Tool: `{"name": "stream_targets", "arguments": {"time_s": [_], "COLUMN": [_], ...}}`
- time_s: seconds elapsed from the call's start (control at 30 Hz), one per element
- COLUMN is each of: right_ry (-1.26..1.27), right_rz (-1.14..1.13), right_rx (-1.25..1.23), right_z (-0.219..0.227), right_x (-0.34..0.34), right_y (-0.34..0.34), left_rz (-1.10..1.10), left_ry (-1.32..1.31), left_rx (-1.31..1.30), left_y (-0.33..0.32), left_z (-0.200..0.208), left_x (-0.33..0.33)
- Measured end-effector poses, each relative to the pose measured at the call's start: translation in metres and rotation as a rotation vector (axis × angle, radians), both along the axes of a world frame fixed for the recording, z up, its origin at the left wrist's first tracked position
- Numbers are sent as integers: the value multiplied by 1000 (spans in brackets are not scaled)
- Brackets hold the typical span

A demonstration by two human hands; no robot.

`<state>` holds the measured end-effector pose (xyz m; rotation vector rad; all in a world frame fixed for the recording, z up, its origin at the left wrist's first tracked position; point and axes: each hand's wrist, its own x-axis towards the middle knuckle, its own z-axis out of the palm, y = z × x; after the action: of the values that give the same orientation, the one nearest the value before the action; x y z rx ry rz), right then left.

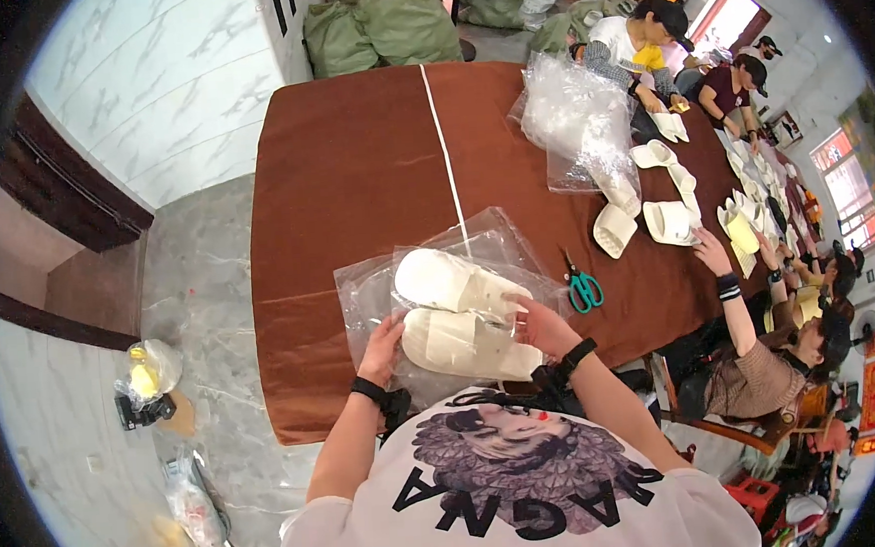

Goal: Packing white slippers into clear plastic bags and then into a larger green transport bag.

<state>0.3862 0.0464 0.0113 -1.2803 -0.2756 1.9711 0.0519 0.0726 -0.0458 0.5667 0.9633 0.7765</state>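
A pair of cream slippers lies side by side in front of me, among clear plastic bags at the table's near edge. I cannot tell whether the slippers are on the bags or inside one. My left hand grips the rounded end of the nearer slipper, its fingers partly under the edge. At the opposite end, my right hand is closed around the pair, touching the farther slipper too; some of its fingertips are hidden. Teal-handled scissors lie just right of my right hand.
A brown cloth covers the table, crossed by a white strip. A heap of clear bags and loose slippers lie to the right. Co-workers sit along the right side, one co-worker's hand reaching toward a slipper. Green sacks stand behind.
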Motion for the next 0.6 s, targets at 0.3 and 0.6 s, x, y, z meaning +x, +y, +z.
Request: {"name": "stream_targets", "arguments": {"time_s": [0.3, 0.6], "right_ry": [153, 106], "right_rz": [-156, 392], "right_rx": [264, 148], "right_z": [49, 37], "right_x": [9, -14], "right_y": [-5, -2], "left_rz": [44, 35], "left_ry": [-5, 12], "left_rx": [5, -14], "left_y": [-4, -4], "left_z": [-20, 9], "left_x": [-5, 0]}}
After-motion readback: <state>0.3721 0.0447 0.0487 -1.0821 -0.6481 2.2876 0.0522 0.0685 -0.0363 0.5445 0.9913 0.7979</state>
